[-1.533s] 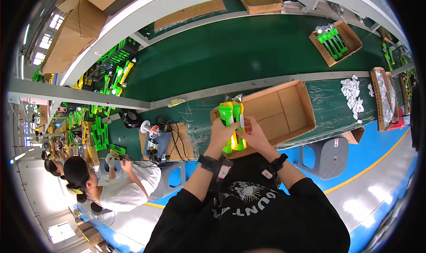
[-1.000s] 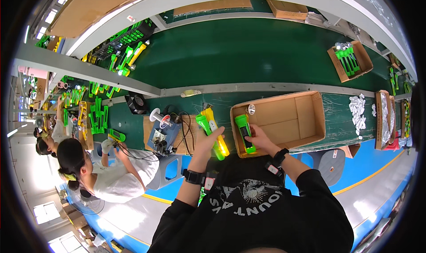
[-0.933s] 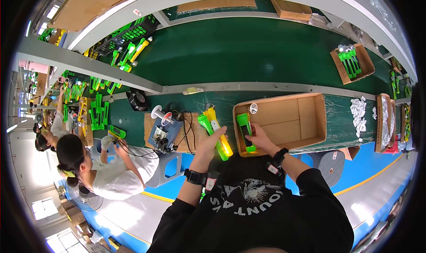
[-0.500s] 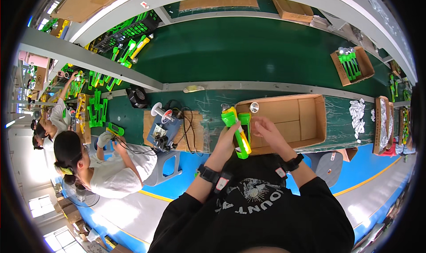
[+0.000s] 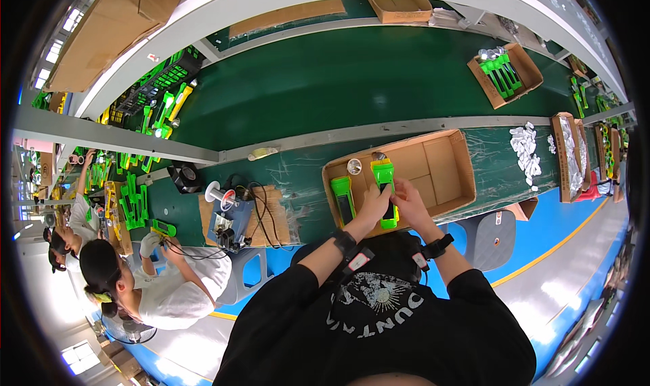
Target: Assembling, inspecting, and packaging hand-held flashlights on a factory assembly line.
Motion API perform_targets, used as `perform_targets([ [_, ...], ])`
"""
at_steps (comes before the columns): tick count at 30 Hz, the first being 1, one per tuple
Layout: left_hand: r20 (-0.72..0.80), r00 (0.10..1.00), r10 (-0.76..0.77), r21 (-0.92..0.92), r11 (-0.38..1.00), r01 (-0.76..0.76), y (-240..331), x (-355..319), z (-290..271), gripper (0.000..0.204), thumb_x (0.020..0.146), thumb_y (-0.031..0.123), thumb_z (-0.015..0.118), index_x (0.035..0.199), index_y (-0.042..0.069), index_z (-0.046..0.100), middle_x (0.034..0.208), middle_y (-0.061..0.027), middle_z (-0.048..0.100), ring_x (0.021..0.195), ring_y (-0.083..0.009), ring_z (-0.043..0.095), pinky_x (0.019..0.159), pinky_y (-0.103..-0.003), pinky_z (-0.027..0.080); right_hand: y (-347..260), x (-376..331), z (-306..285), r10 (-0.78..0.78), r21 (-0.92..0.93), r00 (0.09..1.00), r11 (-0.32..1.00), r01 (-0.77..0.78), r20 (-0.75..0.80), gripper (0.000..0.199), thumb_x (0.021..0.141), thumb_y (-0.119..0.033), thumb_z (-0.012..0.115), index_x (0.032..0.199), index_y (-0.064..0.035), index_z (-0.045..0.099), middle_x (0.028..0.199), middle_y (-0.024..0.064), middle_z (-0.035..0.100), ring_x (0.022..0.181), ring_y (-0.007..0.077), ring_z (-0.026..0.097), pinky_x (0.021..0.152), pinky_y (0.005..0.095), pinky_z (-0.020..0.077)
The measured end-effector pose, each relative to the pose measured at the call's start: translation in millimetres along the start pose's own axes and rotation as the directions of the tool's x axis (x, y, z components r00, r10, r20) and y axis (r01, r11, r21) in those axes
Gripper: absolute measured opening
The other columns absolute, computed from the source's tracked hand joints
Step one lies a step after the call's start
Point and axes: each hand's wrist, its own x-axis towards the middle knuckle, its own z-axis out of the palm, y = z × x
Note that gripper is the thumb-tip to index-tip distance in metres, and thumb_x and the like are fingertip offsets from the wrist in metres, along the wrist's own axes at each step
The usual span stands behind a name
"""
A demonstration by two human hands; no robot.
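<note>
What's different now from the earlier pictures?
The left hand brought its long green-and-yellow flashlight rightward, over the brown cardboard box. The right hand let go of a green-and-black flashlight, now in the box's left end, and is beside the held one. The box stayed put.

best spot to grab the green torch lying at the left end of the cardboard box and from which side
Probably its narrower body, behind the wide head, from above: the green torch lies alongside the left wall of the cardboard box, so that side looks tight, while its top is uncovered.

own hands (image 5: 374, 204): 2 | nearest flashlights (image 5: 384, 174): 2 | nearest carton (image 5: 452, 202): 1
</note>
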Motion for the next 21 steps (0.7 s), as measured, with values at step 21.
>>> perform_targets([
  [21, -0.12, 0.993, 0.009, 0.272, 0.962, 0.024, -14.8, 17.1, -9.0, 0.062, 0.089, 0.049, 0.046, 0.112, -0.009, 0.047, 0.101, -0.0347, 0.059, 0.102, -0.0475, 0.056, 0.087, -0.048, 0.044, 52.1, 30.2, -11.0, 0.146, -0.155, 0.982, 0.98, -0.127, 0.116, 0.046, 0.083, -0.014, 0.067, 0.12, 0.0015, 0.044, 0.108, 0.0172, 0.061, 0.098, 0.0242, 0.062, 0.085, 0.0349, 0.0496],
])
